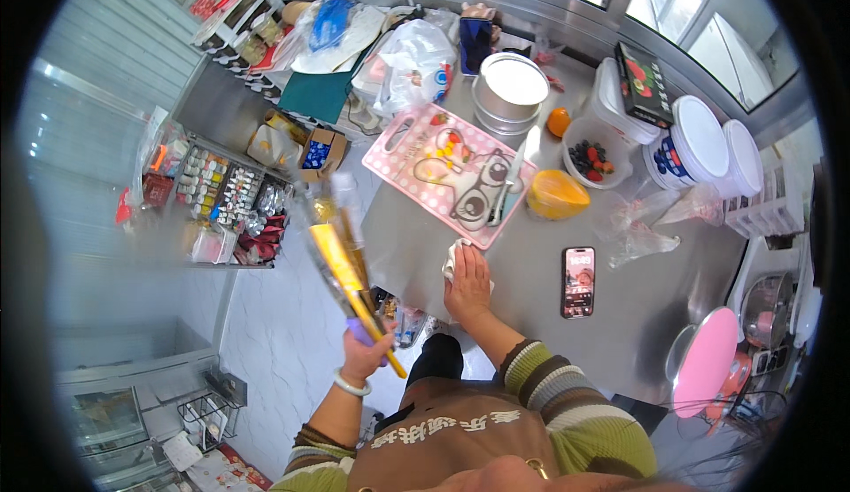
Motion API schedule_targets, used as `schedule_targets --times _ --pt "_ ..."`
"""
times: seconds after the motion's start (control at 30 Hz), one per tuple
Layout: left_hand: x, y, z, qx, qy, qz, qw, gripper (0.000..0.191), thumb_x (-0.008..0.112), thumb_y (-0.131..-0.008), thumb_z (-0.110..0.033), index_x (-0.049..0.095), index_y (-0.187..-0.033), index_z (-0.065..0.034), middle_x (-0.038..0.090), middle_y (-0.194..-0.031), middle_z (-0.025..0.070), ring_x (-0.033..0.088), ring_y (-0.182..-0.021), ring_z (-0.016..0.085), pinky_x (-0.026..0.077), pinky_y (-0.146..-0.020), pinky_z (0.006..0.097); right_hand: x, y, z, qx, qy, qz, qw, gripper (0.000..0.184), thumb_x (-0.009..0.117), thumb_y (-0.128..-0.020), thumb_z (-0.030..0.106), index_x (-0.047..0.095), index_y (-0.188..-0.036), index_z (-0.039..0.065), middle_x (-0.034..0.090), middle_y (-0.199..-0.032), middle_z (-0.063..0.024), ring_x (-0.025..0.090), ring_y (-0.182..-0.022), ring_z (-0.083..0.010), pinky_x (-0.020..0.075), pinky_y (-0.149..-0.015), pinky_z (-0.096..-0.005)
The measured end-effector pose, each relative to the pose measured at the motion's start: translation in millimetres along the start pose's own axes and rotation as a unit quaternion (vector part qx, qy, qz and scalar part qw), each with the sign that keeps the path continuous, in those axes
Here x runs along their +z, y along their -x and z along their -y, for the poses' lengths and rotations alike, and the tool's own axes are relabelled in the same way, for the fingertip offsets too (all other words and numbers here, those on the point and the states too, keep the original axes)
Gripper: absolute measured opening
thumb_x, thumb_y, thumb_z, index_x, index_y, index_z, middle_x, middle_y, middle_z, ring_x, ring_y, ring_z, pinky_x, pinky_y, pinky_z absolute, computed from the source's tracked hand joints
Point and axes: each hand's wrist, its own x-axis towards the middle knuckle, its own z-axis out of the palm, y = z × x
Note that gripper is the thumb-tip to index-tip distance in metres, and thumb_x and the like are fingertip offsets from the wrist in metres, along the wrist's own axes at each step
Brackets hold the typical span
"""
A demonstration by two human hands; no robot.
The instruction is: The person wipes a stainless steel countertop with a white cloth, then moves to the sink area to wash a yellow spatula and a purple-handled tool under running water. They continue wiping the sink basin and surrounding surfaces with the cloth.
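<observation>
My left hand (367,352) grips a bundle of long-handled tools, among them a yellow one (339,266), held out over the floor left of the table; motion blur hides their exact kinds. My right hand (469,286) presses on a white cloth (454,259) at the near corner of a pink cutting board (393,168). On the board lie a knife (514,170), small cut fruit pieces (454,150) and a strawberry (439,119). A cut mango (558,194) stands beside the board's right edge. Farther right, a smartphone (578,283) lies on the steel table (524,279).
Round cake tins (510,90), a bowl of berries (594,160), an orange fruit (559,122) and white tubs (694,140) stand behind. Clear piping bags (644,246) lie right of the mango. A pink turntable (707,362) is at the right, a bottle rack (226,190) at the left.
</observation>
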Motion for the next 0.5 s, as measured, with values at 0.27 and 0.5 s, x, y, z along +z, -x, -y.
schedule_targets --times 0.27,0.5 --pt "-85.7 -21.9 10.2 0.069 0.089 -0.119 0.987 0.016 0.071 -0.083 -0.001 0.059 -0.093 -0.0023 0.060 -0.084 0.0034 0.066 -0.082 0.019 0.056 -0.088 0.0383 26.7 -48.3 18.9 0.011 0.030 -0.007 0.999 0.081 0.072 -0.072 0.014 0.035 -0.143 0.001 0.040 -0.144 -0.0175 0.037 -0.135 -0.0367 0.0287 -0.111 -0.0488" --pt "-117.8 -10.6 25.1 0.046 0.096 -0.078 0.991 0.018 0.071 -0.081 -0.002 0.058 -0.093 -0.0029 0.059 -0.083 0.0031 0.061 -0.077 0.014 0.055 -0.092 0.0412 27.0 -77.6 12.3 -0.046 0.035 -0.058 0.997 0.067 0.067 -0.072 0.009 0.047 -0.136 0.003 0.050 -0.137 -0.0172 0.046 -0.128 -0.0373 0.0337 -0.110 -0.0467"
